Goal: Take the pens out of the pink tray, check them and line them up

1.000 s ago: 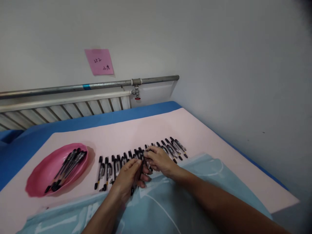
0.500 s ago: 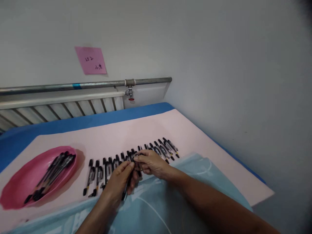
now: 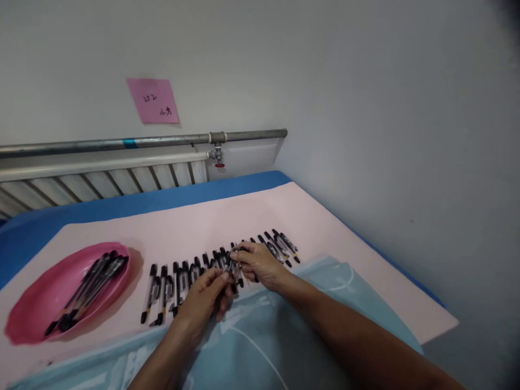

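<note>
Both hands meet over the middle of a row of pens laid side by side on the pink sheet covering the worktop. The left hand and right hand each pinch one pen between closed fingertips, just above the row. A pink bowl holding more pens sits well to the left.

Blue-topped table, set in a wall corner.
Pink sheet covers most of the top; blue shows along the far and right edges. On the sheet: pink dish at left, row of black pens side by side mid-sheet, pale blue plastic film over the near edge.
</note>
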Demonstrator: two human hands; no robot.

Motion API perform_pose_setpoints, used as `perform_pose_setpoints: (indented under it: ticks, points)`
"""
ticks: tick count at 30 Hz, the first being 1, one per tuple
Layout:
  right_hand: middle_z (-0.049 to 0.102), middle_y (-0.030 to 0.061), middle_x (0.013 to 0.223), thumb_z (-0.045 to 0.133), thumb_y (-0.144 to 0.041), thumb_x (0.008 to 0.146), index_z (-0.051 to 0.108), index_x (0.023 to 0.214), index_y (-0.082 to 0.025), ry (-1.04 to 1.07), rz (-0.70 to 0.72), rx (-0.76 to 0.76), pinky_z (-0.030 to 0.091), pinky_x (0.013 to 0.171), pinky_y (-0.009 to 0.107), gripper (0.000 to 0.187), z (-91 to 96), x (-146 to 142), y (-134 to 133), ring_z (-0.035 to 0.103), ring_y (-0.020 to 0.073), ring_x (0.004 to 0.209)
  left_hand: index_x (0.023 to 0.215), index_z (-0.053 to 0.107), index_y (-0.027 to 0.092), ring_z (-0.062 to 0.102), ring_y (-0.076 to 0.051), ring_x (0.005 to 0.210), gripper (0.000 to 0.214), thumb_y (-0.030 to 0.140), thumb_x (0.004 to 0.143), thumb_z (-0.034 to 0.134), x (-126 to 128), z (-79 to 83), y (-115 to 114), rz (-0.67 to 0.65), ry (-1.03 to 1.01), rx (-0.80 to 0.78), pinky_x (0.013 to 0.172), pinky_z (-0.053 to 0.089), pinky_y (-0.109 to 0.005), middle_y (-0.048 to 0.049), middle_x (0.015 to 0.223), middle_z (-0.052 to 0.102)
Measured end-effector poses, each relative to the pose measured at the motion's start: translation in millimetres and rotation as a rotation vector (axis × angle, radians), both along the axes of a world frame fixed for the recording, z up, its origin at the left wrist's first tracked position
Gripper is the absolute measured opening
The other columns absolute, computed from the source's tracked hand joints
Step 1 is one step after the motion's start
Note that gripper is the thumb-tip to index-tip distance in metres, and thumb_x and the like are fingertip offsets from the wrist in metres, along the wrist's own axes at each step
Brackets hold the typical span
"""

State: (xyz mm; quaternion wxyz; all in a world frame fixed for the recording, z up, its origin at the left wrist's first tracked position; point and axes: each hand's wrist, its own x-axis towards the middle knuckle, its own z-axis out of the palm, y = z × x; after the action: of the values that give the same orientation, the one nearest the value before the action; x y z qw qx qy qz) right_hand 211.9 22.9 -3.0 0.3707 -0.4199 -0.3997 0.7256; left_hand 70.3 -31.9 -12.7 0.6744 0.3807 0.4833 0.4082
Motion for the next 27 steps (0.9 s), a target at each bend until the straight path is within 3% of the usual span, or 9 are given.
perform_pose_setpoints:
  ticks: [8, 16, 27]
  points:
    - [0.027, -0.0124, 0.041, 0.065, -0.032, 0.064, 0.048, 0.072, -0.018, -0.04, -0.008, 0.03, 0.014, 0.033, 0.016, 0.024, -8.5, 0.2, 2.9, 0.021, 0.0011, 0.032, 0.074, 0.051, 0.015, 0.04, -0.005, 0.038, 0.026, 0.039, 0.069, 0.058, -2.6, 0.7, -0.1, 0.034, 0.037, 0.03, 0.036, 0.031, -0.017, 0.0041, 0.051, 0.049]
    - [0.028, -0.0119, 0.042, 0.066, -0.031, 0.063, 0.05, 0.075, -0.018, -0.043, -0.008, 0.023, 0.013, 0.032, 0.016, 0.024, -4.1, -1.1, 0.6, 0.021, 0.001, 0.033, 0.073, 0.052, 0.014, 0.051, -0.009, 0.05, 0.023, 0.035, 0.07, 0.059, -6.7, 2.0, 2.6, -0.05, 0.046, 0.01, 0.046, 0.039, -0.021, -0.0021, 0.063, 0.057]
    - [0.026, -0.0134, 0.039, 0.066, -0.031, 0.062, 0.05, 0.08, -0.018, -0.05, 0.057, -0.02, 0.01, 0.032, 0.016, 0.028, -0.8, -2.3, -2.2, 0.02, 0.0014, 0.031, 0.065, 0.052, 0.013, 0.044, -0.007, 0.045, 0.017, 0.028, 0.07, 0.058, -11.3, 3.6, 3.8, -0.125, 0.081, 0.025, 0.046, 0.03, -0.02, -0.0018, 0.057, 0.057]
